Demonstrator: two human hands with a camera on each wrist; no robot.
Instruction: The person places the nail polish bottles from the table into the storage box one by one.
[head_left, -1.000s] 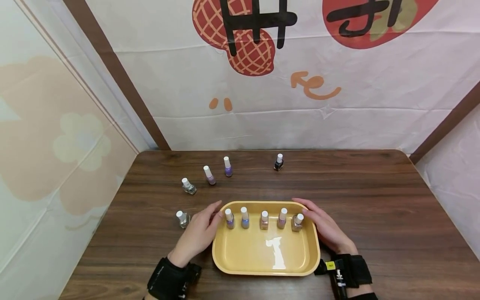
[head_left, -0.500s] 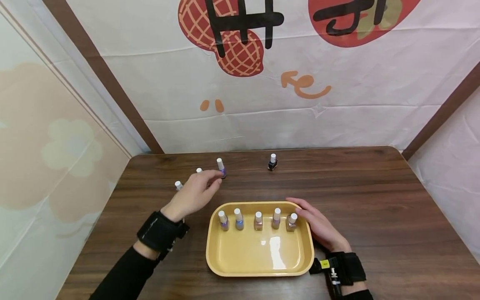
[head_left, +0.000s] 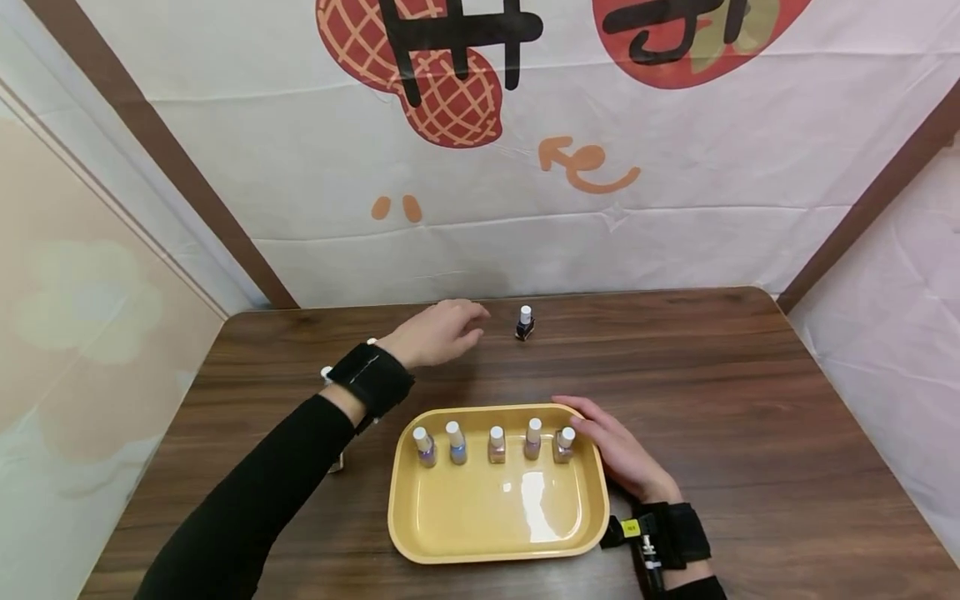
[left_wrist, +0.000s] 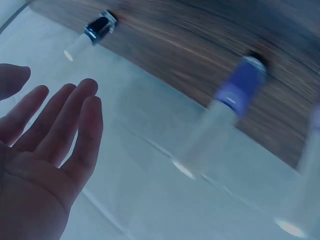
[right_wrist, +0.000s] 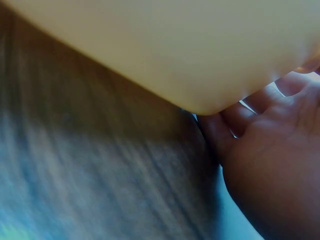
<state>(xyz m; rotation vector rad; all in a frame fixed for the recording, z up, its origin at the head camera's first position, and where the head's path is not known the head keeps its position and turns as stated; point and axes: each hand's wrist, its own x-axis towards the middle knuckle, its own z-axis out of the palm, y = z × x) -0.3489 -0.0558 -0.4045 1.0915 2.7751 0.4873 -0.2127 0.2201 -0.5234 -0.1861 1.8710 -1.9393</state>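
Observation:
My left hand (head_left: 442,333) is over the back of the table, fingers spread and holding nothing. Just right of its fingertips stands a black nail polish bottle (head_left: 524,325) with a white cap. The left wrist view has that hand (left_wrist: 45,145) short of the black bottle, with a purple nail polish bottle (left_wrist: 242,85) standing to one side. My right hand (head_left: 626,454) grips the far right corner of the yellow tray (head_left: 442,537), thumb on the rim and fingers along the outside wall. Inside, several nail polish bottles (head_left: 497,446) stand in a row along the far side.
Behind the left forearm, more bottles show only partly: a white cap (head_left: 326,373) and a bottle base (head_left: 337,463). A printed cloth (head_left: 480,250) hangs behind the table's far edge. The wooden table (head_left: 712,400) extends to the right of the tray.
My left hand has left the tray's left corner, reached forward past the purple bottle and moved right toward the black one. The right hand stays on the tray. The head view has shifted slightly.

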